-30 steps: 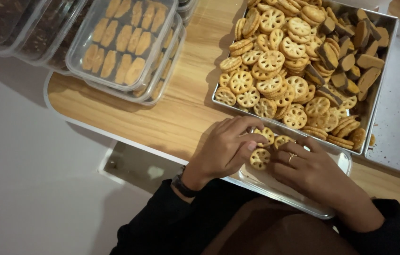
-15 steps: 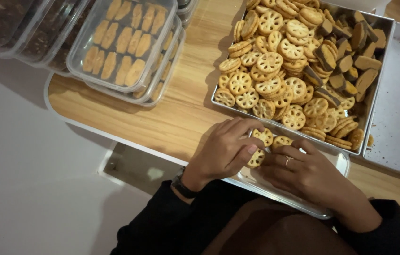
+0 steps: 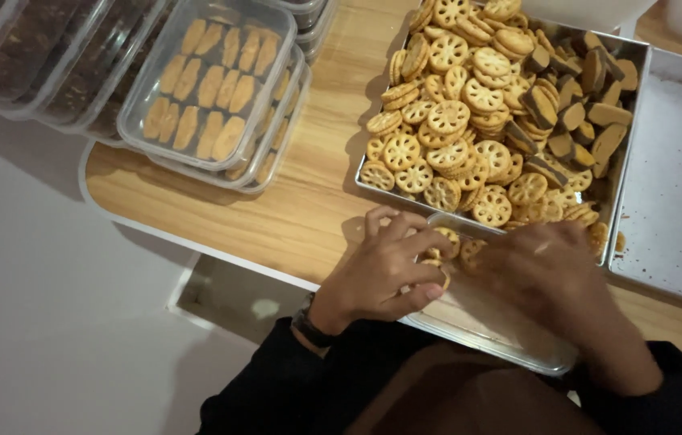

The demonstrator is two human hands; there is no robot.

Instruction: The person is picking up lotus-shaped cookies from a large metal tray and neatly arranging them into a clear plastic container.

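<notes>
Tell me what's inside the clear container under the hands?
A few round lattice cookies show in the clear container between the left hand and right hand; both hands cover the rest.

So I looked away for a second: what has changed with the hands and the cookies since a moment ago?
The right hand has slid left, now blurred, over the clear plastic container. The left hand stays on the round lattice cookies inside it. The metal tray of cookies and stacked lidded boxes are unchanged.
</notes>
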